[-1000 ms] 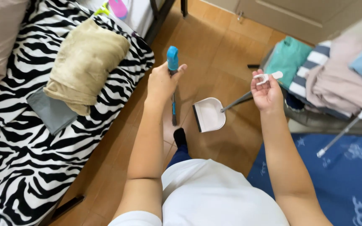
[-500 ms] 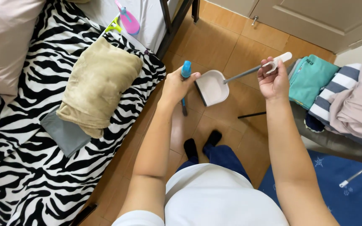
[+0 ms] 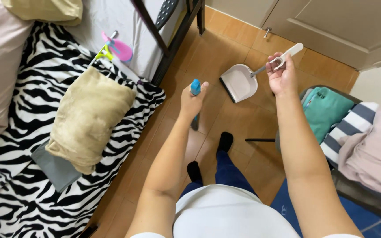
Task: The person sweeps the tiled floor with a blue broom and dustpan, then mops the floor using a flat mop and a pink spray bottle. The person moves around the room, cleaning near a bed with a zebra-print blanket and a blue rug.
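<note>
My left hand [image 3: 192,102] grips the top of a broom handle with a blue end [image 3: 195,87]; the stick runs straight down toward the wooden floor in front of my feet. My right hand [image 3: 281,76] is raised and closed around the white handle [image 3: 290,53] of a dustpan. The white dustpan [image 3: 239,82] hangs off the floor, tilted, a little to the right of the broom. Both arms reach forward over my legs and dark socks.
A bed with a zebra-print cover [image 3: 18,167] and a beige pillow [image 3: 87,117] lies at the left. A black metal bed frame [image 3: 173,39] stands ahead. Folded and piled clothes [image 3: 353,132] fill the right. A closed door [image 3: 331,26] is at the back, and a blue mat [image 3: 287,207] lies at my right.
The view has swung left and forward. My right hand has lifted the dustpan higher and brought it closer to the broom. My left hand keeps its hold on the broom handle.
</note>
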